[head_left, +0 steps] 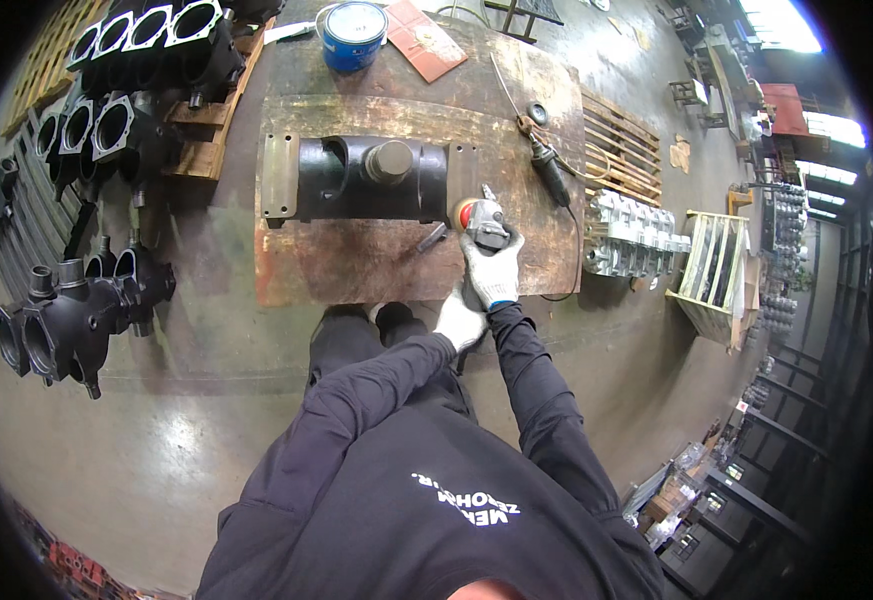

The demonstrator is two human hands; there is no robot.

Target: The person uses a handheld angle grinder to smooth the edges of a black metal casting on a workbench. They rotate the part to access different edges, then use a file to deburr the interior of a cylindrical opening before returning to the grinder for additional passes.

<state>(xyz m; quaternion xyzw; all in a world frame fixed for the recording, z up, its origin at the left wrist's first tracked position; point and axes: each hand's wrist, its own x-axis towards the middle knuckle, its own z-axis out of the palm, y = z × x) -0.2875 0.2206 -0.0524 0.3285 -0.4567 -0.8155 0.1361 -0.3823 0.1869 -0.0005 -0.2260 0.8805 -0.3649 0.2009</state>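
Note:
A black cast metal housing [356, 205] lies across the wooden table [356, 275], with a round stub on top and bare metal flanges at both ends. My right hand [494, 272], in a white glove, is wrapped round the head end of an angle grinder [489, 232]. The grinder's reddish disc is at the housing's right flange; whether it touches cannot be told. Lower down, my left hand [461, 320], also gloved, is closed around the rear of the grinder, whose body is partly hidden there. A small dark piece [433, 237] lies on the table beside the housing.
A black corded power tool [548, 175] rests at the table's right. A blue can [353, 40] and a reddish sheet [424, 42] sit at the far edge. Black castings [76, 320] stand to the left. Silver castings [631, 235] and a wooden pallet [621, 140] are on the right.

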